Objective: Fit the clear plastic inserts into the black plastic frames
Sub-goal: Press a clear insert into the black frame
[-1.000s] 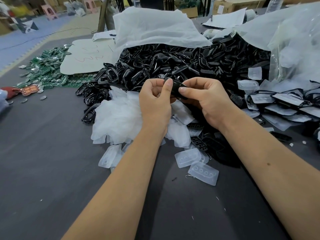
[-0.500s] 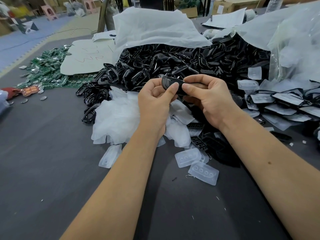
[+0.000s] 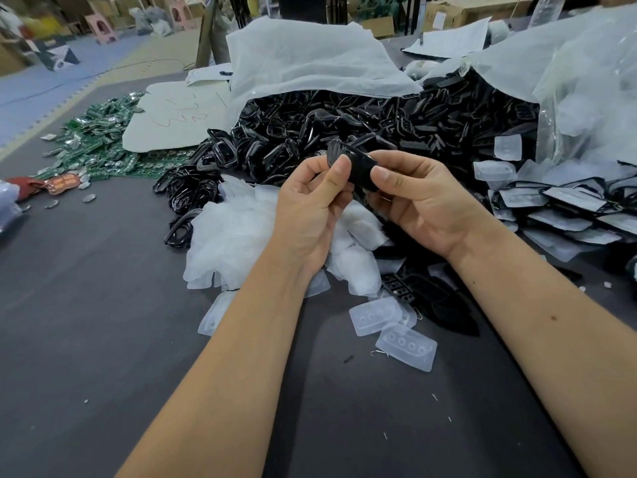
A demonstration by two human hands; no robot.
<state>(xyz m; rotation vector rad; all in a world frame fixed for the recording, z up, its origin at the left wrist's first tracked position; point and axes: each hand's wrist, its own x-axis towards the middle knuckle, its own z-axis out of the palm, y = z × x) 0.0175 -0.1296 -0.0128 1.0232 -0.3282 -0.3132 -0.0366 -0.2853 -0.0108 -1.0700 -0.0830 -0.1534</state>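
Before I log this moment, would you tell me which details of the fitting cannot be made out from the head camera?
- Whether a clear insert sits in the black frame: head view, the left hand and right hand cover its face.
- The writing on the white sheet: head view, too small and faint.
- The far end of the black frames pile: head view, under the white bag.

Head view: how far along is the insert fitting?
Done: a stack of fitted frames lies at right. In hand: left hand and right hand pinch one black frame. Left: a big pile of black frames and loose clear inserts. Most remains.
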